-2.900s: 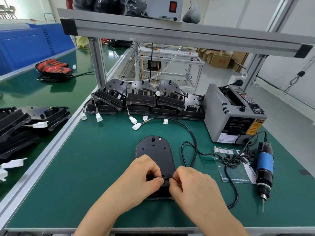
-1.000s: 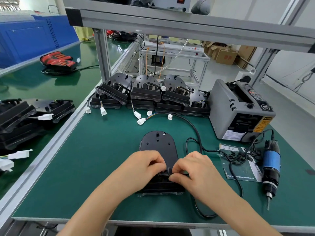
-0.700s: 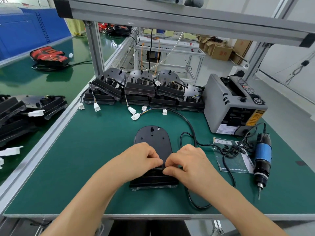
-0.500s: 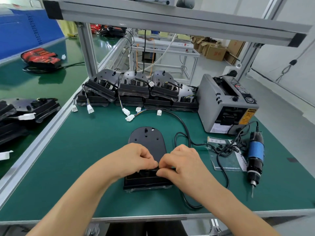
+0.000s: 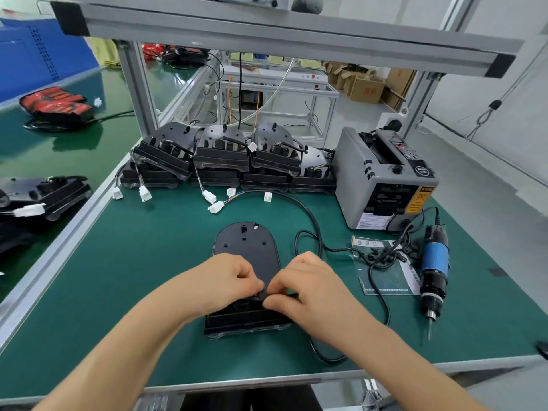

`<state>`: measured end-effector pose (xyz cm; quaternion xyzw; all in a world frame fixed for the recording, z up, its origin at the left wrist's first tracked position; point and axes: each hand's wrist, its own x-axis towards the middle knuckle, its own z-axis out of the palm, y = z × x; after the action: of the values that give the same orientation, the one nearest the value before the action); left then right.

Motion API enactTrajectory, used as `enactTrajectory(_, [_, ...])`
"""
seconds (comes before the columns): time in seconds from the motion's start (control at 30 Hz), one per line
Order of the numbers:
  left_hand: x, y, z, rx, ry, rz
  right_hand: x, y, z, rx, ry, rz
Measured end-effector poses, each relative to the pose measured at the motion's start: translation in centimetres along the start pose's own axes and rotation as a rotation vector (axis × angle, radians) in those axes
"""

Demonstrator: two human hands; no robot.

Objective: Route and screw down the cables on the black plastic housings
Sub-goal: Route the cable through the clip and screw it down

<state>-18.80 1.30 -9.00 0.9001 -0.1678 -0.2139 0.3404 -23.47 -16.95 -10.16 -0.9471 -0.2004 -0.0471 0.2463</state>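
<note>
Black plastic housing point(image 5: 246, 250), bench centre; cable point(image 5: 310, 213) trailing to 1 o'clock. Left hand point(image 5: 225, 280), right hand point(image 5: 308, 287): both pinching cable at housing's near end. Routing seemingly unfinished, screwing outstanding; screwdriver point(image 5: 434, 262) at 3 o'clock.

Nothing legible here. Chinese characters run along the bag's point(image 5: 385, 277) white strip point(image 5: 366, 243), too blurred to read. Yellow warning label point(image 5: 419, 200) on the grey machine point(image 5: 355, 173), print unreadable. Red marks on a box point(image 5: 366, 90), illegible too.
</note>
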Motion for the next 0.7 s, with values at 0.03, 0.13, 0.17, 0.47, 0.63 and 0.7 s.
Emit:
enactTrajectory(0.03, [-0.1,-0.1,0.1,0.020,0.003,0.003,0.1,0.5,-0.7,0.059,-0.018,0.021])
enactTrajectory(0.13, [-0.4,-0.2,0.1,0.024,0.014,0.005,0.4,4.0,-3.6,0.001,0.135,0.162])
enactTrajectory(0.17, [-0.5,-0.3,0.1,0.013,0.021,0.007,0.5,5.8,-4.8,-0.121,0.177,0.246])
enactTrajectory(0.47, [-0.5,-0.4,0.0,-0.057,0.018,0.008,1.1,15.5,-6.9,-0.688,-0.161,0.611])
enactTrajectory(0.63, [-0.5,-0.4,0.0,-0.062,0.019,-0.003,0.9,16.7,-6.1,-0.720,-0.135,0.602])
enactTrajectory(0.7, [-0.4,-0.5,0.1,-0.064,0.015,0.002,0.8,16.9,-6.0,-0.723,-0.130,0.606])
